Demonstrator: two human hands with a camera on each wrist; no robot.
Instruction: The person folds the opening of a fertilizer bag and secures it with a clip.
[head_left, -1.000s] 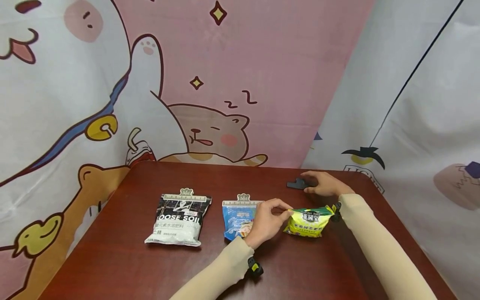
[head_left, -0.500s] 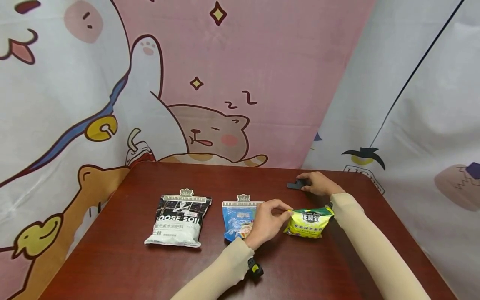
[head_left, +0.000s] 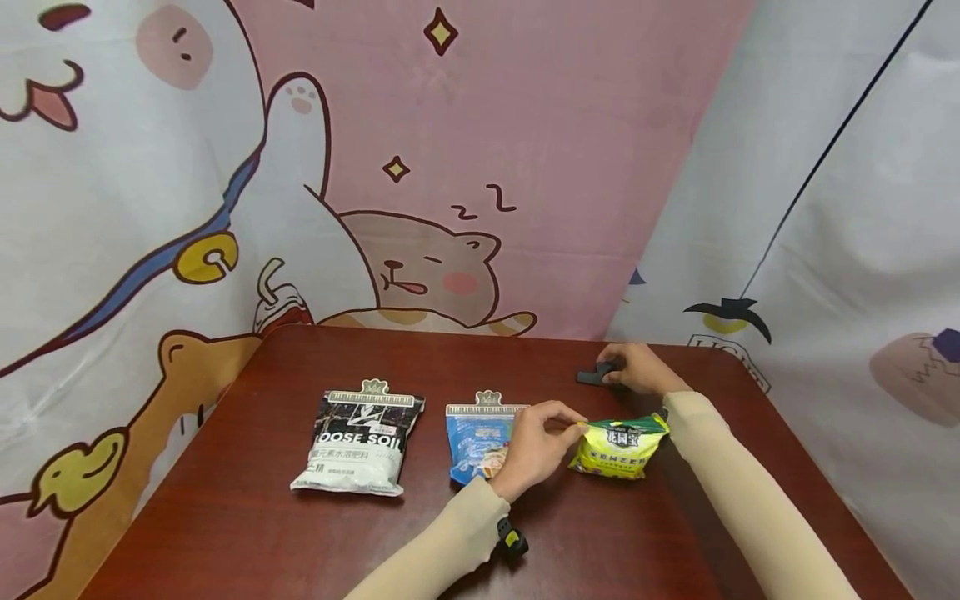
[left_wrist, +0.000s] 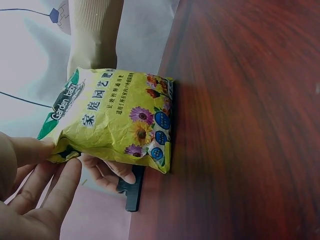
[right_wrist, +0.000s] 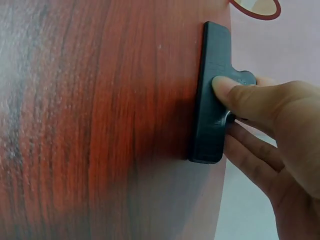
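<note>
My left hand (head_left: pixel 542 443) pinches the top left corner of a yellow-green bag of garden fertilizer (head_left: pixel 618 450), which rests on the table with its printed front towards me. In the left wrist view, thumb and fingers grip the crumpled corner of the bag (left_wrist: pixel 120 120). Behind the bag, near the table's far edge, my right hand (head_left: pixel 641 369) holds a black bag clip (right_wrist: pixel 212 100) between thumb and fingers. The right wrist view shows the thumb lying on the clip's flat side, its long straight edge close to the tabletop.
A black and white soil bag (head_left: pixel 352 450) lies at the left, with a piano-key clip (head_left: pixel 375 393) along its top. Partly behind my left hand is a blue bag (head_left: pixel 474 442) with a similar clip (head_left: pixel 487 404). All lie on the red-brown table (head_left: pixel 225 500), before a cartoon-printed cloth.
My right hand has drawn its fingers closer round the black clip and taken hold of it. The left hand keeps its pinch on the fertilizer bag. The view has shifted slightly.
</note>
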